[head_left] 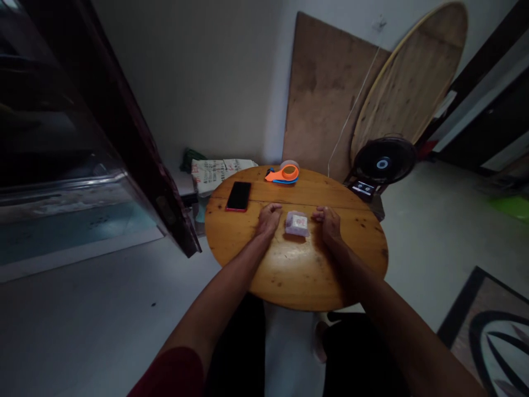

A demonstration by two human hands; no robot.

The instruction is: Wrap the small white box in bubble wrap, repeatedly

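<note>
On the round wooden table [285, 275] lies a small package [296, 224] in pale, purplish-clear wrapping, with a white label on top. My left hand [269, 217] rests just left of it, fingers curled in loosely and holding nothing. On the package's other side, my right hand [329, 221] lies with its fingers loosely bent and a little apart, also without anything in it. Neither hand touches the package. Farther back stands an orange and blue tape dispenser [284, 173] with a roll of clear tape. A dark-screened phone with a red edge [238, 196] lies at the back left.
Behind the table, a brown board [326, 82] and a round wooden tabletop [417, 71] lean on the wall. A black fan [384, 161] stands by the right rim. Printed sacking [219, 172] sits behind the left rim. A dark door frame [136, 132] rises at left.
</note>
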